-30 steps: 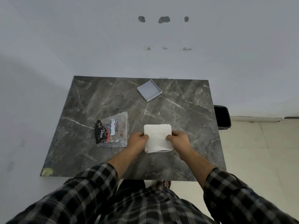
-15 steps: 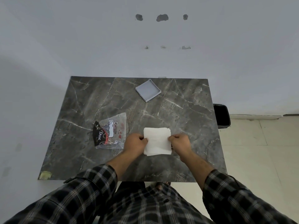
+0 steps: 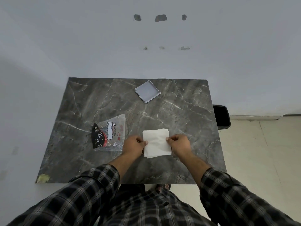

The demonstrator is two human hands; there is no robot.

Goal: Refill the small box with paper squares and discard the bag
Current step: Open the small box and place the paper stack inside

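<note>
A stack of white paper squares (image 3: 156, 143) lies near the front middle of the dark marble table (image 3: 81, 103). My left hand (image 3: 133, 144) pinches its left edge and my right hand (image 3: 178, 143) pinches its right edge. The sheets are slightly fanned at the top right corner. A clear plastic bag (image 3: 109, 133) with black and red print lies flat just left of my left hand, untouched. The small shallow grey box (image 3: 147, 91), open and with nothing in it, sits turned at an angle near the table's far edge.
A black bin (image 3: 221, 116) stands on the floor past the table's right edge. A white wall runs behind the table. Beige floor tiles show at right. A patch of yellowish tape (image 3: 43, 178) marks the table's front left corner.
Both hands have stayed on the stack's two sides, shifting their fingers along its edges. The stack sits slightly squarer. The bag and box have not moved.
</note>
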